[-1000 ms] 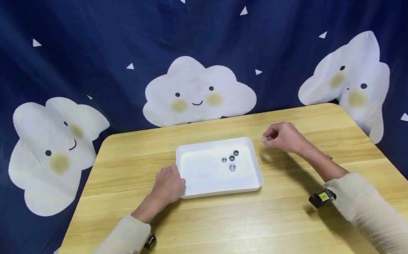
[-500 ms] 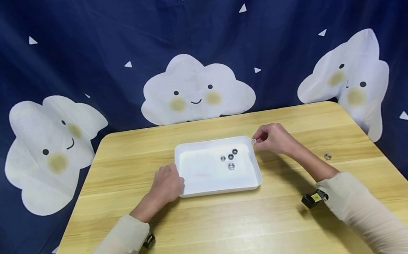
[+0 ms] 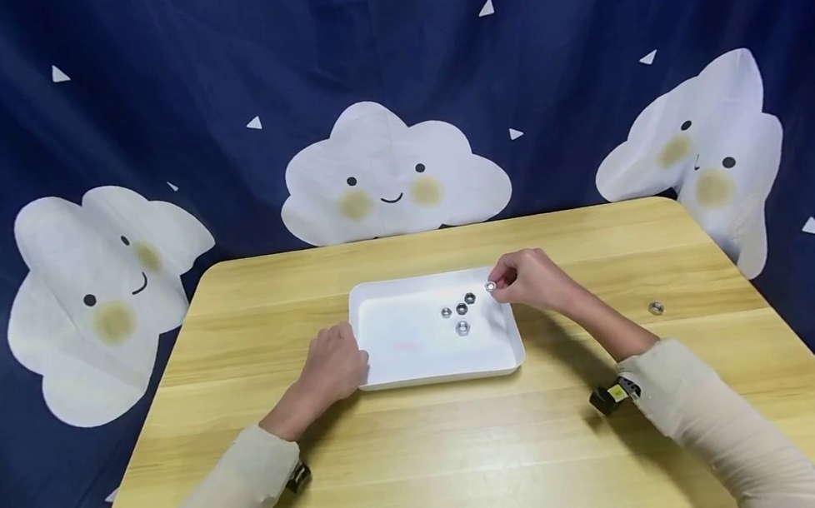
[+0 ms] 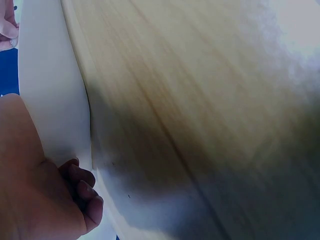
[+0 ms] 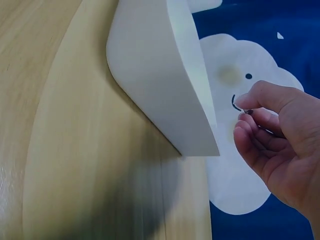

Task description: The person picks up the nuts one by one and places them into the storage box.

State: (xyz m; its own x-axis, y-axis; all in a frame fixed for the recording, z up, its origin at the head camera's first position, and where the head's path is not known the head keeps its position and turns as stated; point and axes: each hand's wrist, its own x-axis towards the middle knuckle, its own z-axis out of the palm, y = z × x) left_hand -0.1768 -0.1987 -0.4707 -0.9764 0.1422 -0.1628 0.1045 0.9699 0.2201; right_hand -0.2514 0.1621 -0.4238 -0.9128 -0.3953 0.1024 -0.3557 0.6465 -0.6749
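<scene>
My left hand (image 3: 331, 363) grips the left edge of a shallow white tray (image 3: 398, 368). Curled fingers (image 4: 85, 182) show against the tray wall in the left wrist view. Over the tray's far right corner, my right hand (image 3: 535, 281) pinches a small silver hex nut (image 3: 490, 286) between thumb and fingertips. The right wrist view has this hand (image 5: 285, 135) above the tray's rim, the nut mostly covered by the fingertips. Several nuts lie loose in the tray's right half, among them a larger silver nut (image 3: 463, 328) and a dark nut (image 3: 470, 299).
Another nut (image 3: 656, 308) lies on the wooden table (image 3: 431, 461), to the right of the right forearm. A dark blue curtain (image 3: 203, 51) with white clouds hangs behind the table's far edge.
My right hand has moved left with the nut, from beside the tray to over its far right corner. The nut on the table has come fully into sight. The left hand keeps its place.
</scene>
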